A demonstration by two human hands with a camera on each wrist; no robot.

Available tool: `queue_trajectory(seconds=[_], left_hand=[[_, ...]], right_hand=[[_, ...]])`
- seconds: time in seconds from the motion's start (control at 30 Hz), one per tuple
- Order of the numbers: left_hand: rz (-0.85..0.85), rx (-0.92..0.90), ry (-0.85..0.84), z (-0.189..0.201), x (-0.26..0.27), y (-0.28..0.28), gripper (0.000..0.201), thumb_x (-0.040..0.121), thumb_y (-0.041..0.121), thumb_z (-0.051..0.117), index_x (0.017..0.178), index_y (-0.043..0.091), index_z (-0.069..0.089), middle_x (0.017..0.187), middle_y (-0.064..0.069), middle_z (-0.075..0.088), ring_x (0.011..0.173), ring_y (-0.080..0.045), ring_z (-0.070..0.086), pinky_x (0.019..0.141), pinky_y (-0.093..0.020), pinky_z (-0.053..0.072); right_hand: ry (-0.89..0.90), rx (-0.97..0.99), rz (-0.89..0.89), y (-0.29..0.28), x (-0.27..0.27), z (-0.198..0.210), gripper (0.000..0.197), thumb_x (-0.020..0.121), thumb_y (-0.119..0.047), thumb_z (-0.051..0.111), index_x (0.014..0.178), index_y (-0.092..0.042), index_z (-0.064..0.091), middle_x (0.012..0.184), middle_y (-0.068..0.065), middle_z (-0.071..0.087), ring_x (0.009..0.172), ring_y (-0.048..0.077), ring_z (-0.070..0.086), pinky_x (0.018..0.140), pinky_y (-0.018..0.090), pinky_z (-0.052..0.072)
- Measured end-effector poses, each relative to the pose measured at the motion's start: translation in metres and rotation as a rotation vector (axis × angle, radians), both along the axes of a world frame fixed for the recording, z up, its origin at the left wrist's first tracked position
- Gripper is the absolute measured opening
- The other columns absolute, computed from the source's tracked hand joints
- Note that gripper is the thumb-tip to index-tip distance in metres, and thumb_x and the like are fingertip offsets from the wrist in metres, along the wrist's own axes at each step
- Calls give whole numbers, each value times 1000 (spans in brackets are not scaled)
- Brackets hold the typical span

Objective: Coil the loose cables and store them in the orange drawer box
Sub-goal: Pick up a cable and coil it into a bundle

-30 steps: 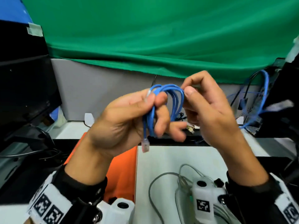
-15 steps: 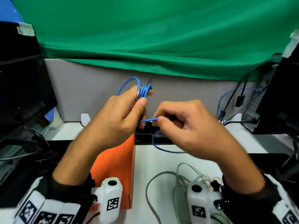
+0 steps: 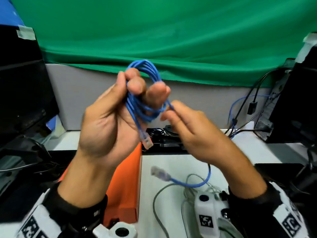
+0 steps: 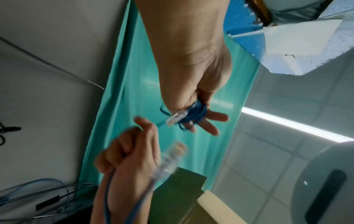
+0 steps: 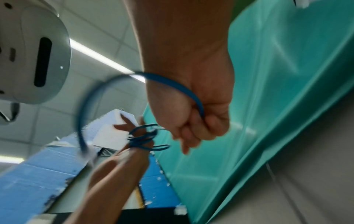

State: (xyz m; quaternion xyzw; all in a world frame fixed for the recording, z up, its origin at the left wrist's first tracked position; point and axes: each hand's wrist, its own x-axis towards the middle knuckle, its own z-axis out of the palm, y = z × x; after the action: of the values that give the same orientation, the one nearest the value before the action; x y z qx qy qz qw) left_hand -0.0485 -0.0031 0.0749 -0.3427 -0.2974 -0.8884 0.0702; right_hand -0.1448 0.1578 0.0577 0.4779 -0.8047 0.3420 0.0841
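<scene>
A blue network cable (image 3: 145, 107) is coiled round the fingers of my left hand (image 3: 120, 115), raised palm toward me above the desk. One clear plug (image 3: 146, 140) hangs below that coil. My right hand (image 3: 181, 121) pinches the loose tail just right of the coil; the tail loops under the wrist and ends in a second clear plug (image 3: 159, 174), blurred. In the left wrist view the coil (image 4: 195, 113) sits at my left fingers; in the right wrist view the tail (image 5: 184, 89) runs into my right fist. The orange drawer box (image 3: 127, 182) lies on the desk beneath my left wrist.
A grey cable (image 3: 159, 200) lies tangled on the white desk (image 3: 171, 162) at the lower centre. Black monitors stand at the left (image 3: 20, 93) and right (image 3: 298, 100). More black and blue cables (image 3: 240, 110) hang at the back right, before a green cloth.
My left hand has risen and turned palm toward me with the coil. My right hand has brought the tail round the coil, and the free plug now swings below it.
</scene>
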Motion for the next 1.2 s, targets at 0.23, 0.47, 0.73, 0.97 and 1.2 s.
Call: queue_trajectory(seconds=[0.23, 0.47, 0.73, 0.97, 1.2], left_hand=[[1383, -1174, 196, -13, -6, -3, 16, 106, 32, 34, 104, 22, 47, 87, 6, 76, 86, -15, 73, 80, -38, 53], [822, -1586, -121, -13, -1, -11, 39, 96, 52, 42, 74, 19, 46, 59, 8, 45, 54, -14, 39, 55, -36, 35], [385, -1418, -145, -5, 10, -14, 32, 91, 44, 59, 72, 19, 54, 56, 7, 46, 51, -7, 40, 50, -15, 36], [651, -1245, -285, -4, 8, -29, 41, 88, 53, 55, 70, 17, 50, 47, 7, 37, 42, -12, 36, 42, -44, 28], [465, -927, -330, -11, -6, -13, 33, 95, 35, 55, 64, 24, 56, 48, 6, 24, 41, -11, 13, 43, -23, 32]], right_hand=[[-164, 333, 251, -7, 32, 3, 18, 103, -32, 49, 94, -25, 62, 69, -9, 58, 65, 2, 56, 61, 22, 45], [-197, 226, 255, 29, 18, 27, 23, 90, -39, 70, 78, -19, 68, 58, 1, 46, 54, 7, 36, 51, 26, 31], [-445, 103, 411, 43, 1, 29, 12, 79, -27, 75, 80, -16, 74, 62, 6, 62, 58, 10, 53, 56, 22, 42], [-474, -686, -74, 68, -52, 31, 23, 102, -24, 52, 85, -18, 66, 69, -3, 67, 58, 13, 57, 65, 26, 53], [191, -471, 58, 30, 21, 36, 41, 99, -33, 53, 134, -12, 56, 128, 1, 62, 123, 7, 57, 105, 24, 41]])
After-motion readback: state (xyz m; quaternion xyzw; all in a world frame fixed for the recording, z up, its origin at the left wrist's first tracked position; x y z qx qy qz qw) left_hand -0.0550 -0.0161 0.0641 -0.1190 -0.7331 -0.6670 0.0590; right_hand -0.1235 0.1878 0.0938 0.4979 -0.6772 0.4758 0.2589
